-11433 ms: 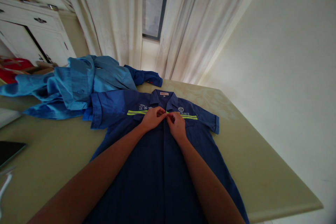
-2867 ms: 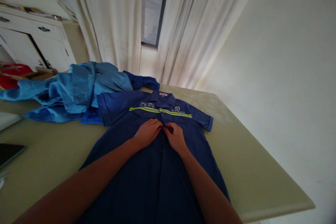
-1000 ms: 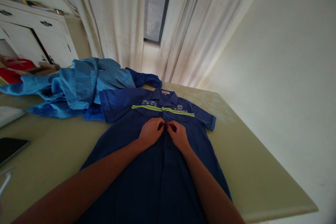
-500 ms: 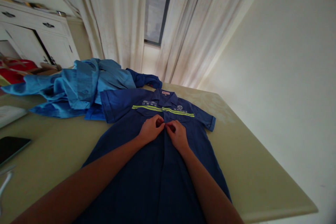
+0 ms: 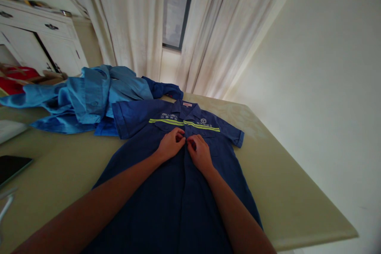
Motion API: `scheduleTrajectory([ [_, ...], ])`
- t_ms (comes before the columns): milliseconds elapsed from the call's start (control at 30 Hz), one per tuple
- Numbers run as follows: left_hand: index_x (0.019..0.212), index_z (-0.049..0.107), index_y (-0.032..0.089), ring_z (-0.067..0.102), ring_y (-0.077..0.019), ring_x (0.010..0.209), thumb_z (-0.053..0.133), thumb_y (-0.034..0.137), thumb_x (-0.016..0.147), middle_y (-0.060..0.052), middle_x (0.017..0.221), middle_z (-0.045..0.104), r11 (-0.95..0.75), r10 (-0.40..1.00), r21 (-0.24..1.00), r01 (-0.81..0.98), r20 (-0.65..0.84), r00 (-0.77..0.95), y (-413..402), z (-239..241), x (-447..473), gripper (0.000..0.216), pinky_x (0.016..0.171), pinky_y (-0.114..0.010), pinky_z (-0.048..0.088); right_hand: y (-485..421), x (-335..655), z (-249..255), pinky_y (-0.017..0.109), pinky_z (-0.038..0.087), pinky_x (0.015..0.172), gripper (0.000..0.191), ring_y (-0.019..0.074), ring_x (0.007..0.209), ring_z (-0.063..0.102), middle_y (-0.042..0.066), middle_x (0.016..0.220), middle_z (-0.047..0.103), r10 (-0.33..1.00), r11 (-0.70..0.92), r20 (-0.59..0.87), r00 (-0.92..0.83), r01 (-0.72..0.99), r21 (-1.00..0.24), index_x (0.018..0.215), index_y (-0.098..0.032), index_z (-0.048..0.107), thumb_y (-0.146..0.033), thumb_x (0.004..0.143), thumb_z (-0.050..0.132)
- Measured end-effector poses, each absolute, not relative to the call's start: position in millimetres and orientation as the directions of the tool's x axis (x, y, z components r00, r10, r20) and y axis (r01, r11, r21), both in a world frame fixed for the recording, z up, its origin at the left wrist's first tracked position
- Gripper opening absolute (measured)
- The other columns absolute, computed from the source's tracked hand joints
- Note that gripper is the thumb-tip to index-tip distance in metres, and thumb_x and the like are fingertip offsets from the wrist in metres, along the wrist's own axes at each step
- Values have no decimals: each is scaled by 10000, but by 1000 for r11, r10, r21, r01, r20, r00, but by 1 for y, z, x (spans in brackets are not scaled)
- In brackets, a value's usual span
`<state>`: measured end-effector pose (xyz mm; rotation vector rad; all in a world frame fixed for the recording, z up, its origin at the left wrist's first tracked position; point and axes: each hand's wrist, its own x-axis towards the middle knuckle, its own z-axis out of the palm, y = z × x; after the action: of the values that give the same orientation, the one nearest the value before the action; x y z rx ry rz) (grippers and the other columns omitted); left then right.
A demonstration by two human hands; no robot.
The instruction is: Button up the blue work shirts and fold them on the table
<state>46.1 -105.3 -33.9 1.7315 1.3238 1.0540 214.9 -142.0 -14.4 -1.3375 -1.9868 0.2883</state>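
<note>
A dark blue short-sleeved work shirt (image 5: 175,190) with a yellow-green reflective stripe lies flat, front up, on a pale green table (image 5: 285,190), collar pointing away from me. My left hand (image 5: 170,144) and my right hand (image 5: 200,152) meet at the shirt's front placket, just below the stripe. Both pinch the fabric edges there with curled fingers. What sits between the fingertips is too small to make out.
A heap of lighter blue garments (image 5: 86,99) lies at the table's far left. A dark tablet (image 5: 12,166) and a white object (image 5: 8,130) sit near the left edge. White drawers (image 5: 38,43), curtains (image 5: 133,24) and a wall on the right surround the table.
Over the earlier frames my hands moved from up at the stripe to a spot a little lower on the placket. In the last second they stayed pinched there, shifting only slightly.
</note>
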Motion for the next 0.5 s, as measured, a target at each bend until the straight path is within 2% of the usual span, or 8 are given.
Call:
scheduleTrajectory([
  [367,1121,604,221,725,-181,852,640,218,863,-9,920,759,-226,969,889,398,162,188,-107,-31,43,261,804,-300,542,-142,215,-16,281,451,667,62,175,743,590,35,913,631,902,401,386,-194,708,-582,956,-222,661,-226,914,615],
  [500,1138,584,224,718,-174,847,634,221,875,-3,926,752,-221,970,883,414,155,187,-107,-30,44,268,796,-296,535,-142,215,-14,288,457,693,73,179,756,591,41,916,629,899,408,390,-201,711,-573,935,-223,663,-207,930,592],
])
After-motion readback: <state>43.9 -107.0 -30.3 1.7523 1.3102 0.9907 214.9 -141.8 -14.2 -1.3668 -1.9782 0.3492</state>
